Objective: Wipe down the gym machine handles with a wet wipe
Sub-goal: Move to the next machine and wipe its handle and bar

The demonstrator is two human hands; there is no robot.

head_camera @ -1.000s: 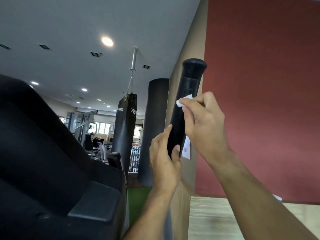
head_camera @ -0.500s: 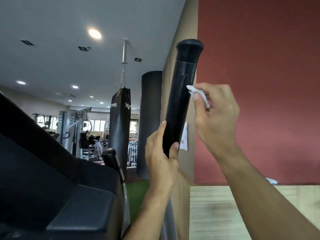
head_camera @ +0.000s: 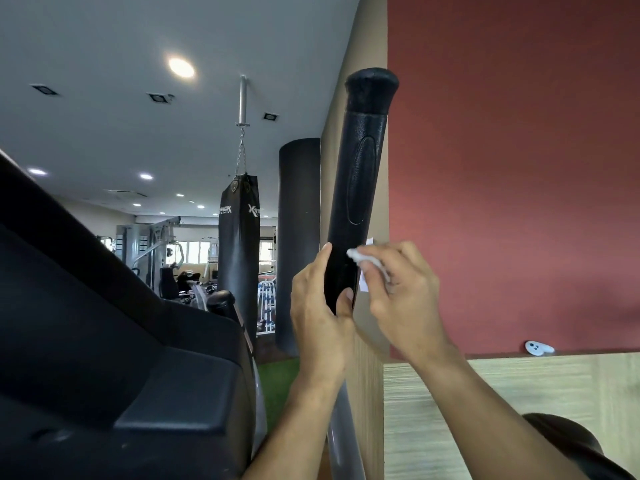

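A black textured machine handle rises upright in the middle of the view, tilted slightly right, with a flared cap on top. My left hand grips its lower end, fingers on the left side and thumb across the front. My right hand pinches a small white wet wipe and presses it against the handle's lower right side, just above my left thumb. A second black handle cap shows lower left, beside the console.
The machine's black console fills the lower left. A black punching bag and a dark pillar stand behind. A red wall and wooden ledge are right, with a small white object on the ledge.
My right hand has slid the wipe down the handle from near its upper part to just above my left hand. My left hand has kept its grip on the lower end.
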